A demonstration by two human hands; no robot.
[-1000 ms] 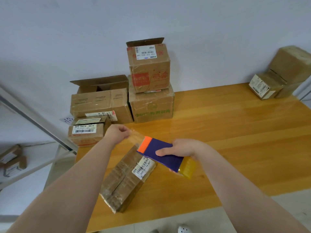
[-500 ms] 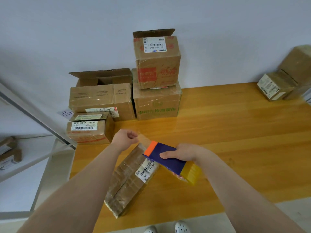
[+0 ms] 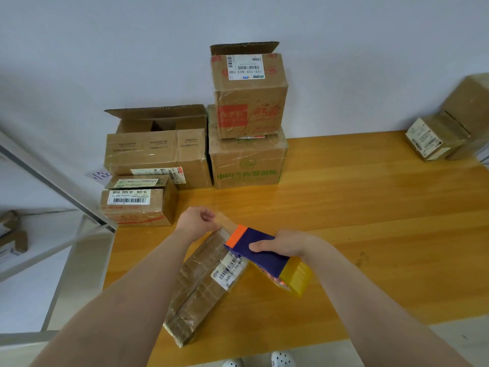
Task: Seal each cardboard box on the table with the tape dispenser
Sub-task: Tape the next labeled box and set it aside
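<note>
Tape dispenser [image 3: 264,256] gripped by right hand [image 3: 284,243], left hand [image 3: 197,221] pinching tape [image 3: 225,220] over box [image 3: 201,284] labelled 505-101-16-6A7.

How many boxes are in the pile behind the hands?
4: small labelled box front left, open box behind it, green-printed box beside that, red-printed box on top. More may hide behind.

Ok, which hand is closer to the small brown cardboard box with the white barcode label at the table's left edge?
Left. The left hand, pinching clear tape, sits just right of that small cardboard box; the right hand, gripping the blue tape dispenser, is farther right.
</note>
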